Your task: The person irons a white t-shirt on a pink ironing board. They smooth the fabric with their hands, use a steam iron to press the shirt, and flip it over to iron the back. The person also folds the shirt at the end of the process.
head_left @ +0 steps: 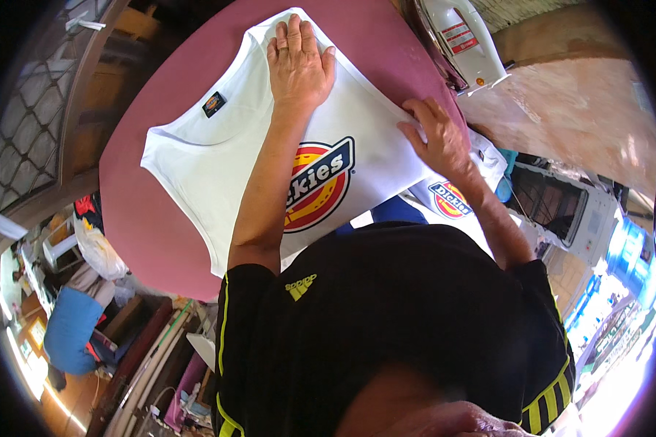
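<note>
Your left grip [300,69] lies flat and released on a white sleeveless shirt [219,164], spread from near the maroon table's [146,211] far edge toward its near edge. Your right grip [444,142] curls at the shirt's side; whether it pinches cloth cannot be told. A white iron [463,36] sits by the far right edge.
</note>
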Action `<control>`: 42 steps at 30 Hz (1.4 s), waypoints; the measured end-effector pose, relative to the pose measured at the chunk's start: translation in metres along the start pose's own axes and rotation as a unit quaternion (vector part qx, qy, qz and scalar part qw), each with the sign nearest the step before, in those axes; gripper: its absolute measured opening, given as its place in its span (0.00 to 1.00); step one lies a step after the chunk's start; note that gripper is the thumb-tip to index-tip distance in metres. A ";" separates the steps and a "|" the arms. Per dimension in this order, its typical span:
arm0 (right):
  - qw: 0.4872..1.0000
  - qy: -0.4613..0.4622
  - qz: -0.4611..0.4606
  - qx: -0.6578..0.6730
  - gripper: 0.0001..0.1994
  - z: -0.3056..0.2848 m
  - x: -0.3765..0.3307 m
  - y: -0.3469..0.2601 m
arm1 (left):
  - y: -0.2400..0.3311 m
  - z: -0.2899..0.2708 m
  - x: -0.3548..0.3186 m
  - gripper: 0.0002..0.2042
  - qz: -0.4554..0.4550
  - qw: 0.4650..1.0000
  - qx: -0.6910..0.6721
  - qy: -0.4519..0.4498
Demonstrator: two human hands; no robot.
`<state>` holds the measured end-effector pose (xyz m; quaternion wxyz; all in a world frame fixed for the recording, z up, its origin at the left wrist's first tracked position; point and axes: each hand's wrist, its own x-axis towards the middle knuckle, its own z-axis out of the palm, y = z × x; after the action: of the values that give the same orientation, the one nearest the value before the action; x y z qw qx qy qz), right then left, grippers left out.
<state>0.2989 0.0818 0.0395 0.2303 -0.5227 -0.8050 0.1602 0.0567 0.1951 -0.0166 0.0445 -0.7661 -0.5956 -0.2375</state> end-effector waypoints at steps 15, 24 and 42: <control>0.975 -0.045 -0.157 0.151 0.13 0.028 -0.008 0.066 | -0.004 0.003 -0.023 0.34 -0.054 0.996 -0.054 0.051; 0.981 -0.016 -0.194 0.024 0.14 0.021 0.003 0.066 | 0.005 -0.099 -0.106 0.35 0.117 0.965 -0.168 0.167; 0.954 0.108 -0.003 -0.281 0.32 0.113 -0.012 -0.112 | -0.019 -0.310 -0.813 0.15 -0.561 0.808 -0.028 0.178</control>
<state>0.1564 0.0242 -0.0024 0.1604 -0.5780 -0.7895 -0.1304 -0.2016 -0.6330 -0.0861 -0.0126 -0.2442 -0.8964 -0.3697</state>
